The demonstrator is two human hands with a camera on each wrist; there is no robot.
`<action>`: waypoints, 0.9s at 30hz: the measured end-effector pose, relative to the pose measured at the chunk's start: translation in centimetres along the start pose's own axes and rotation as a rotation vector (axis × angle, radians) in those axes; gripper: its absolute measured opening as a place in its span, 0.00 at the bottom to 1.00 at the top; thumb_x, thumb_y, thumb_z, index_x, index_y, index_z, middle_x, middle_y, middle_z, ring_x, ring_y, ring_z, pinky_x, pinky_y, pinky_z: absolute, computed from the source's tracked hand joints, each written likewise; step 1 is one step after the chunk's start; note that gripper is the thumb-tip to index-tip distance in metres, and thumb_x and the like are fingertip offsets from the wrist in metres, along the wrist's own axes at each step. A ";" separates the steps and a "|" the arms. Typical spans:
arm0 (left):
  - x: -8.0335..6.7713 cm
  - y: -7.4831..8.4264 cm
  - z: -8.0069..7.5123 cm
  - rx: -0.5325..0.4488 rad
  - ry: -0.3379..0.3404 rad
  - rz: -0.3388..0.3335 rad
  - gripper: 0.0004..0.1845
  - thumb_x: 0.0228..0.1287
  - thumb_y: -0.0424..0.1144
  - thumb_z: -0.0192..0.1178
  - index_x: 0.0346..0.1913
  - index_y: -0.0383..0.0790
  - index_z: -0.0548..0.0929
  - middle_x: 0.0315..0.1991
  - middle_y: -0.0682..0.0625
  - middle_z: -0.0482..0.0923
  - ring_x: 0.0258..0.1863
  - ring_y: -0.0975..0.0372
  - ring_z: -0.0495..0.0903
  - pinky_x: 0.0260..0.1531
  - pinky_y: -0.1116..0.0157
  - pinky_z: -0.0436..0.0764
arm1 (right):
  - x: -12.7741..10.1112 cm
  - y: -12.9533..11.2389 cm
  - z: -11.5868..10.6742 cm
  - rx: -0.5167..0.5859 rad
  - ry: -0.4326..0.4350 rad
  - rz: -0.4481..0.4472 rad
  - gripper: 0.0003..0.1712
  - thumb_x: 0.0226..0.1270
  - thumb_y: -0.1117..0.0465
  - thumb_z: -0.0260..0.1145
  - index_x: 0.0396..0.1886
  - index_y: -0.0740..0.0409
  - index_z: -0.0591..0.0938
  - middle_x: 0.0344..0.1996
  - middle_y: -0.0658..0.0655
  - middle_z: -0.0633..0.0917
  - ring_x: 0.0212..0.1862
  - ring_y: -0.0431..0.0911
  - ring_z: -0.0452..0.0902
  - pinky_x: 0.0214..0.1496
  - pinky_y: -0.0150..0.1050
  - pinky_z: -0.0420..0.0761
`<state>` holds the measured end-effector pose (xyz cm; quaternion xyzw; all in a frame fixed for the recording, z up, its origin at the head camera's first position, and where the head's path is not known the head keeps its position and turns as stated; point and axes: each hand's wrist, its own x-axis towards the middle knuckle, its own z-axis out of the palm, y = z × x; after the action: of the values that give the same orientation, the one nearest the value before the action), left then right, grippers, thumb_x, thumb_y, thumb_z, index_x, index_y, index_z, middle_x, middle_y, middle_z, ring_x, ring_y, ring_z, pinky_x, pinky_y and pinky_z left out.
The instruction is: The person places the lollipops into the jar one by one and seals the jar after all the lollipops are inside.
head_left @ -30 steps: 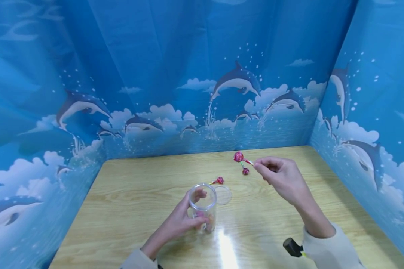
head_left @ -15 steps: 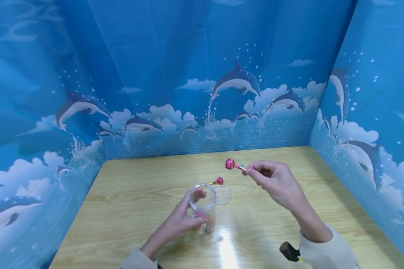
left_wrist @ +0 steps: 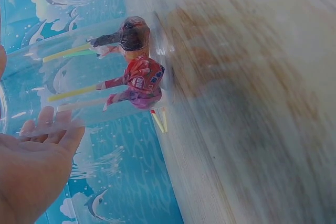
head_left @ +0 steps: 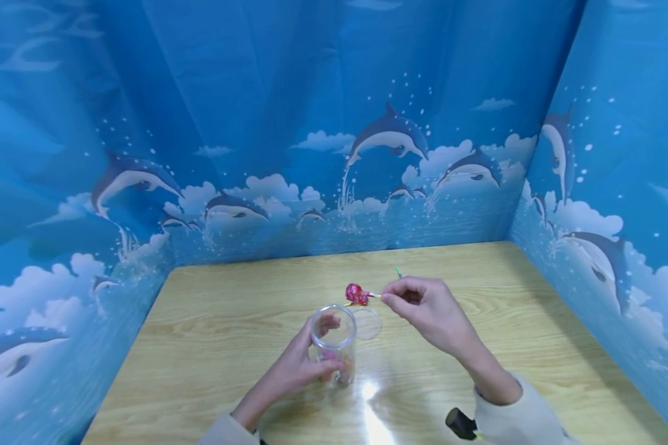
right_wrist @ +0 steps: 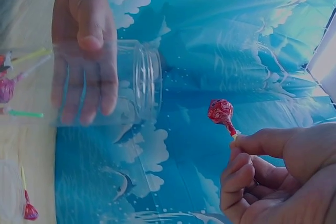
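A clear plastic jar stands upright on the wooden table, and my left hand grips it round the side. Several wrapped lollipops lie at its bottom. My right hand pinches the stick of a red lollipop and holds it in the air, just behind and to the right of the jar's mouth. In the right wrist view the lollipop points toward the jar's open mouth, a short way off.
The jar's clear round lid lies flat on the table right of the jar. Another lollipop lies on the table, and a green stick shows behind my right hand. Blue dolphin-print curtains wall in three sides.
My right hand has carried the red lollipop left and down, from the far middle of the table toward the jar's mouth. The left hand and jar have stayed still.
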<state>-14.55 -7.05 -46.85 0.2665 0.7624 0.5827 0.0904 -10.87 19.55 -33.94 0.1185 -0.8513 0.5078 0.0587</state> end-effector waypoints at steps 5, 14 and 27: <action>-0.1 0.0 0.0 0.002 0.001 0.020 0.46 0.55 0.34 0.78 0.74 0.39 0.65 0.67 0.43 0.75 0.69 0.45 0.71 0.71 0.38 0.64 | 0.3 0.0 1.0 0.040 -0.010 0.020 0.06 0.72 0.64 0.70 0.43 0.62 0.88 0.25 0.53 0.82 0.25 0.43 0.72 0.23 0.32 0.72; -0.1 0.0 0.0 0.009 0.001 0.022 0.46 0.54 0.35 0.79 0.75 0.46 0.66 0.68 0.44 0.75 0.69 0.48 0.72 0.70 0.38 0.65 | 0.8 0.0 2.9 0.163 -0.025 0.021 0.09 0.70 0.62 0.72 0.43 0.64 0.89 0.24 0.55 0.82 0.26 0.44 0.77 0.26 0.32 0.79; -0.1 0.2 0.0 0.019 -0.002 0.003 0.49 0.55 0.36 0.79 0.78 0.44 0.62 0.71 0.41 0.72 0.70 0.45 0.71 0.71 0.37 0.64 | 1.4 0.0 4.5 0.167 -0.073 -0.007 0.08 0.70 0.62 0.72 0.43 0.62 0.89 0.27 0.57 0.85 0.27 0.44 0.78 0.26 0.31 0.79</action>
<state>-14.41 -7.08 -46.68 0.2691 0.7674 0.5753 0.0875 -12.16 15.42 -35.76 0.1443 -0.8072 0.5720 0.0191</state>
